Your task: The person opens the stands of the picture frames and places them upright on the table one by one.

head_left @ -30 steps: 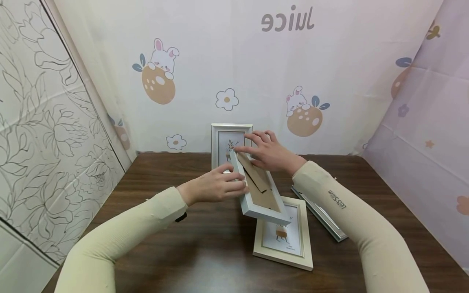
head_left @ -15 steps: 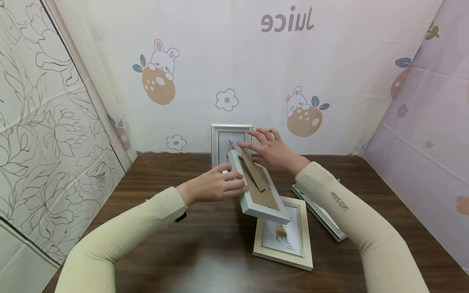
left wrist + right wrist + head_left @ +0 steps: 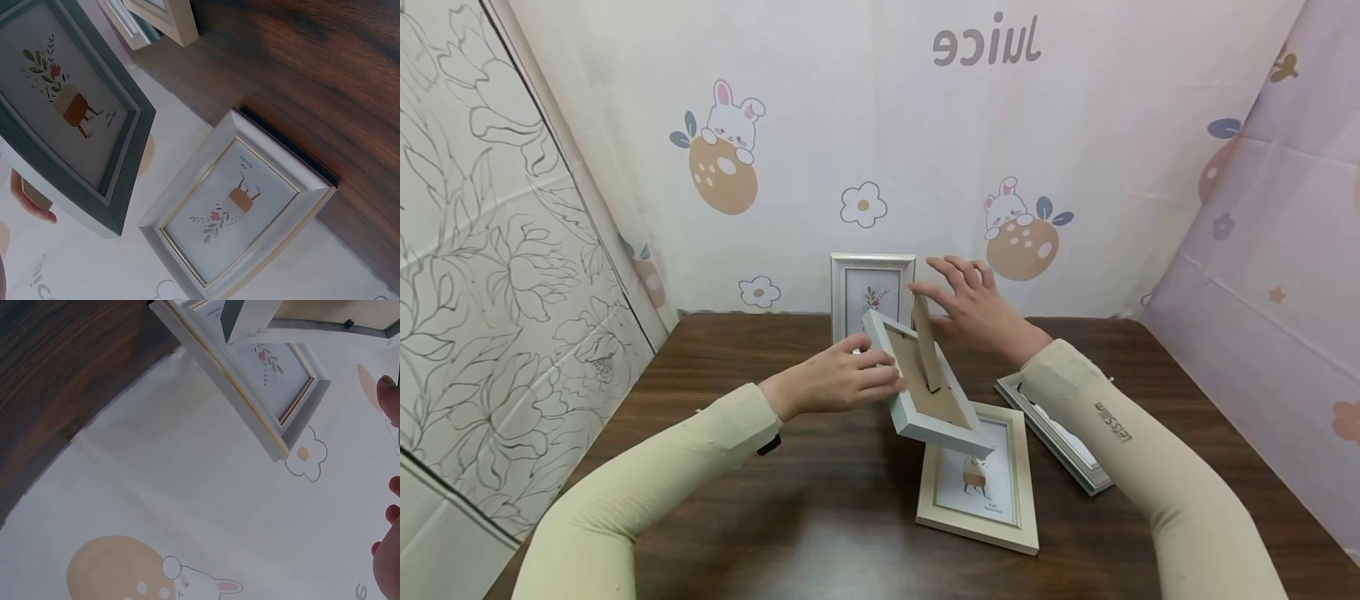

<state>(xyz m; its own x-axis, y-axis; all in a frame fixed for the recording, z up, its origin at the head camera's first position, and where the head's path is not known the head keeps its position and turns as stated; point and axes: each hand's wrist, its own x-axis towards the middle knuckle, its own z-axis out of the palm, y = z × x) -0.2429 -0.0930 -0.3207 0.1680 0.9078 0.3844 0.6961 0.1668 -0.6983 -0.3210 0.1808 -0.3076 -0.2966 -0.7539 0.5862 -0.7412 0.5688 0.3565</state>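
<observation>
My left hand (image 3: 838, 379) grips the left edge of a picture frame (image 3: 943, 435), which is tilted in the air with its brown backing towards me. From that backing stands out a narrow brown easel leg (image 3: 927, 354). My right hand (image 3: 981, 312) pinches the leg's upper end between thumb and forefinger, the other fingers raised. In the left wrist view the held frame's greenish-grey front (image 3: 125, 147) shows a potted-plant print. At the right wrist view's edge, only some fingertips (image 3: 389, 403) of a hand appear.
Behind the held frame, a white frame (image 3: 840, 292) stands upright near the wall curtain. Below it a cream frame (image 3: 1028, 492) lies face up, partly covered. A silver-grey frame (image 3: 1060, 442) lies to the right, partly under my right forearm. The dark wooden table (image 3: 760, 508) carries them all.
My right hand has moved right and slightly up, swinging the easel leg out from the backing, so the gap beneath it has widened. My left hand and the frame have hardly moved.
</observation>
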